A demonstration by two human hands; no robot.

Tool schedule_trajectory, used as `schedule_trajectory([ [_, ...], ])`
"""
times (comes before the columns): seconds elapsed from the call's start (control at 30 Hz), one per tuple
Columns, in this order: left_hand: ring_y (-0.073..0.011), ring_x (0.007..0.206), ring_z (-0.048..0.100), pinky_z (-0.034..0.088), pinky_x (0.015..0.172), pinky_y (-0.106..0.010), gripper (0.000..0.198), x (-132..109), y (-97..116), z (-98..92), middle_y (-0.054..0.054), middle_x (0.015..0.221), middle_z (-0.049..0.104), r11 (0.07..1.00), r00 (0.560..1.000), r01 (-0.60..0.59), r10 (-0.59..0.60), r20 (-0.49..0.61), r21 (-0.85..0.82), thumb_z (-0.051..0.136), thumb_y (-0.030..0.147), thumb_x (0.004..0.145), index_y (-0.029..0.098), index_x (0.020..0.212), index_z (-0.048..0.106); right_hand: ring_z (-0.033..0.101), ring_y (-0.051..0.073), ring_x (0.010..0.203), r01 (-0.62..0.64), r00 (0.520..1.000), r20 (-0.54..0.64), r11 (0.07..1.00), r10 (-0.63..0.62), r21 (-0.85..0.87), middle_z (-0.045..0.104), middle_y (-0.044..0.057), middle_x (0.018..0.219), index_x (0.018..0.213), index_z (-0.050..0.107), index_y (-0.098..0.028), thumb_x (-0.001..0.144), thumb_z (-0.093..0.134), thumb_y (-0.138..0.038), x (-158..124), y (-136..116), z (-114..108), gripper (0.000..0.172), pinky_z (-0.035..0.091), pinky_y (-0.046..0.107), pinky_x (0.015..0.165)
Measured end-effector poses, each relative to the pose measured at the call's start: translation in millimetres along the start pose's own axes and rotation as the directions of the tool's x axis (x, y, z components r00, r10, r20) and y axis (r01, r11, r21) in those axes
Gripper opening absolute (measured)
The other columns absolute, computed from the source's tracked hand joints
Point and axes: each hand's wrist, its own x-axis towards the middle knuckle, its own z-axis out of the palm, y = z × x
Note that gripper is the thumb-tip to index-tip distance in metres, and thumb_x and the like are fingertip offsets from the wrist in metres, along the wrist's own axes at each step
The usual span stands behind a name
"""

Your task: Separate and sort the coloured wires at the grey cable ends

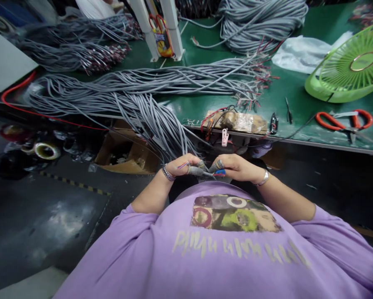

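My left hand [181, 165] is closed, with grey coverings on its fingertips. Thin coloured wires [183, 165] stick out by its thumb. Facing it close by, my right hand [237, 167] is also closed, its fingertips likewise covered in grey. Something blue [220, 171] and short red and blue wire ends show at its fingers. A grey cable end seems to run between the two hands, in front of my stomach; its exact shape is hidden by the fingers. Just beyond my left hand, a bundle of grey cables [157, 118] hangs over the bench edge.
Across the green bench [180, 107] lie more grey cables [186, 79] with stripped ends and a large coil [261, 25]. To the right are red-handled scissors [343, 124], a green fan [351, 66] and a wooden block [236, 121]. An open cardboard box [127, 155] stands below.
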Motion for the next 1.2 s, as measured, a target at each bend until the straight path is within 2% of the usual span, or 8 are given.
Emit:
schedule_trajectory([
  [0.23, -0.0211, 0.082, 0.071, 0.056, 0.078, -0.030, 0.041, 11, -3, 10.4, -0.013, 0.091, 0.075, 0.993, 0.995, -0.085, 0.081, -0.061, -0.077, 0.079, 0.043, 0.073, 0.013, 0.099, 0.075, 0.049, 0.009, 0.058, -0.383, 0.921, 0.146, 0.761, 0.363, 0.524, 0.057, -0.001, 0.064, 0.075, 0.064, -0.013, 0.088, 0.061, -0.037, -4, 4, -1, 0.028, 0.042, 0.021, 0.057],
  [0.47, -0.0142, 0.067, 0.065, 0.052, 0.063, -0.021, 0.036, 20, 7, 16.2, -0.010, 0.082, 0.074, 0.995, 0.994, -0.100, 0.101, -0.034, 0.031, 0.076, 0.041, 0.076, 0.010, 0.094, 0.077, 0.047, 0.008, 0.050, -0.566, 0.777, 0.155, 0.569, 0.611, 0.597, 0.056, -0.002, 0.054, 0.061, 0.062, -0.014, 0.073, 0.067, -0.030, -10, 6, 4, 0.020, 0.037, 0.022, 0.051],
  [0.63, -0.0143, 0.066, 0.064, 0.051, 0.060, -0.022, 0.038, 19, 3, 15.0, -0.011, 0.083, 0.073, 0.999, 0.999, -0.043, 0.043, -0.021, -0.017, 0.075, 0.043, 0.076, 0.010, 0.095, 0.077, 0.041, 0.007, 0.044, -0.424, 0.499, -0.254, 0.489, 0.829, 0.762, 0.047, -0.005, 0.045, 0.055, 0.051, -0.018, 0.068, 0.070, -0.032, -19, 27, -3, 0.026, 0.033, 0.022, 0.046],
  [0.73, -0.0092, 0.056, 0.057, 0.043, 0.051, -0.018, 0.038, 21, -3, 16.3, -0.006, 0.070, 0.069, 0.996, 0.976, -0.074, 0.062, -0.208, -0.053, 0.076, 0.044, 0.074, 0.010, 0.093, 0.076, 0.041, 0.008, 0.043, -0.311, 0.382, -0.279, 0.407, 0.881, 0.859, 0.045, -0.005, 0.045, 0.061, 0.050, -0.019, 0.074, 0.070, -0.044, -21, 36, -6, 0.034, 0.037, 0.022, 0.046],
  [0.87, -0.0033, 0.045, 0.043, 0.031, 0.042, -0.016, 0.038, 32, -5, 18.9, 0.000, 0.060, 0.061, 0.988, 0.894, -0.116, 0.057, -0.445, -0.106, 0.077, 0.042, 0.073, 0.010, 0.094, 0.074, 0.048, 0.009, 0.048, -0.331, 0.413, -0.083, 0.234, 0.907, 0.914, 0.057, -0.001, 0.058, 0.076, 0.056, -0.019, 0.081, 0.062, -0.064, -13, 41, -7, 0.046, 0.042, 0.022, 0.047],
  [1.0, -0.0020, 0.042, 0.038, 0.026, 0.040, -0.016, 0.043, 44, -3, 17.8, 0.001, 0.061, 0.060, 0.973, 0.845, -0.164, 0.055, -0.532, -0.160, 0.076, 0.046, 0.073, 0.010, 0.097, 0.073, 0.047, 0.008, 0.050, -0.344, 0.544, 0.008, 0.215, 0.839, 0.914, 0.058, -0.001, 0.064, 0.077, 0.057, -0.018, 0.076, 0.066, -0.065, 1, 43, -8, 0.048, 0.040, 0.021, 0.045],
  [1.1, -0.0020, 0.042, 0.038, 0.025, 0.040, -0.017, 0.045, 52, -2, 15.3, 0.001, 0.061, 0.060, 0.970, 0.831, -0.188, 0.074, -0.552, -0.152, 0.075, 0.048, 0.073, 0.011, 0.099, 0.072, 0.036, 0.005, 0.046, -0.272, 0.575, -0.173, 0.386, 0.800, 0.882, 0.049, -0.006, 0.056, 0.073, 0.055, -0.018, 0.068, 0.078, -0.058, 8, 45, -5, 0.046, 0.032, 0.019, 0.042],
  [1.2, -0.0025, 0.043, 0.038, 0.025, 0.040, -0.018, 0.045, 57, -3, 13.9, 0.001, 0.061, 0.059, 0.973, 0.826, -0.174, 0.062, -0.560, -0.149, 0.076, 0.047, 0.072, 0.011, 0.098, 0.072, 0.030, 0.005, 0.043, -0.232, 0.451, -0.459, 0.598, 0.765, 0.768, 0.042, -0.007, 0.049, 0.065, 0.051, -0.019, 0.066, 0.076, -0.065, 13, 48, 0, 0.052, 0.024, 0.020, 0.040],
])
